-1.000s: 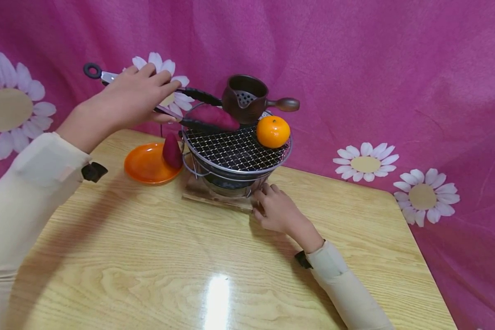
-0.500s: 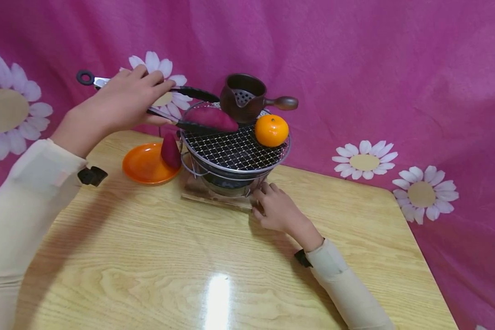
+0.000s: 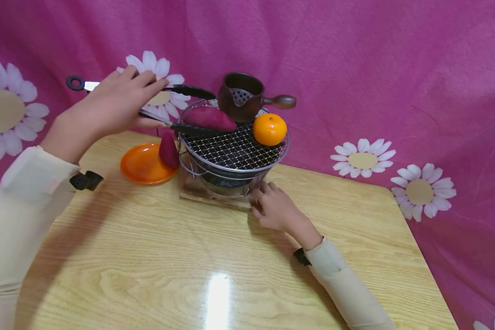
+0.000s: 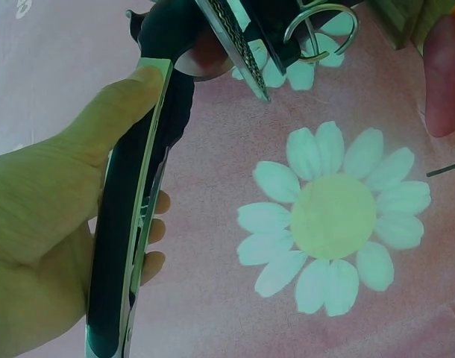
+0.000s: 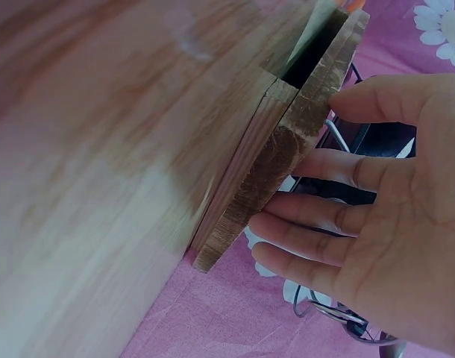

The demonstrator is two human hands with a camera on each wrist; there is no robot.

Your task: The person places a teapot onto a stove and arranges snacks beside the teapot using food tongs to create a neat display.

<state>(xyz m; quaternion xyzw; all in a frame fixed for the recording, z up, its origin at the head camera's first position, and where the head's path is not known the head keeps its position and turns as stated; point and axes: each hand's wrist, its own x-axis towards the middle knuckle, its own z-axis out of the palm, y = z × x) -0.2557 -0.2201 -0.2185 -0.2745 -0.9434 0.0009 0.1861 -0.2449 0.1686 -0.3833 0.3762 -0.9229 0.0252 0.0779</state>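
My left hand [image 3: 111, 101] grips black-and-silver tongs [image 3: 189, 90], whose arms are spread on either side of a purple-red sweet potato [image 3: 209, 118]. The sweet potato lies on the round wire grill [image 3: 239, 158], its near edge partly behind the lower arm. In the left wrist view the thumb presses along the tongs' handle [image 4: 119, 224], with fingertips showing round the far side. At the stove's base, my right hand [image 3: 277, 206] touches the edge of a wooden board [image 3: 214, 201]. In the right wrist view its extended fingers rest against that board [image 5: 287, 149].
A brown side-handled teapot [image 3: 228, 104] and a mandarin [image 3: 270, 129] sit on the grill. Left of the stove, an orange plate [image 3: 140, 170] bears another sweet potato [image 3: 168, 151]. A pink flowered cloth [image 3: 354, 68] hangs behind the wooden table [image 3: 148, 256].
The tongs and my left hand have drawn back to the left, and the tongs' arms have spread from the sweet potato, which stays on the grill. My right hand stays at the board.
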